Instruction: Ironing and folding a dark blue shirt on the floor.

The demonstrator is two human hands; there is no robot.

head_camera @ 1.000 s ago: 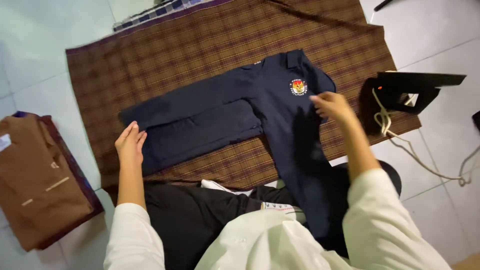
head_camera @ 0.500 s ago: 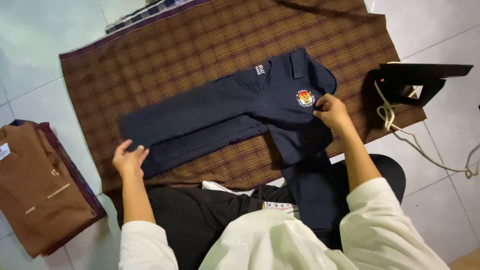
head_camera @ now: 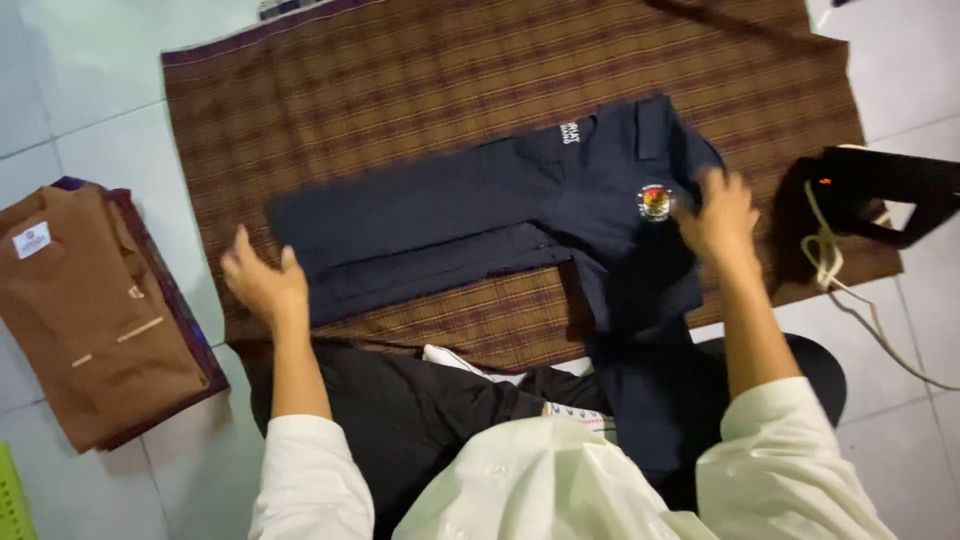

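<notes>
A dark navy shirt (head_camera: 470,215) lies partly folded on a brown checked cloth (head_camera: 400,90) spread on the floor. It has a round coloured badge on the chest, and one sleeve hangs toward my lap. My right hand (head_camera: 718,215) rests flat on the shirt just right of the badge, fingers spread. My left hand (head_camera: 263,282) hovers open at the shirt's left end, near the bottom hem. Motion blur hides whether it touches the fabric.
A stack of folded brown clothes (head_camera: 90,310) lies on the white tiles at the left. A black clothes iron (head_camera: 880,195) with a pale cord (head_camera: 830,260) sits on the cloth's right edge. My knees in black fabric are at the near edge.
The view has shifted, so the shirt sits further right and lower. My right hand slid from the chest to the right of the badge. My left hand lifted near the hem.
</notes>
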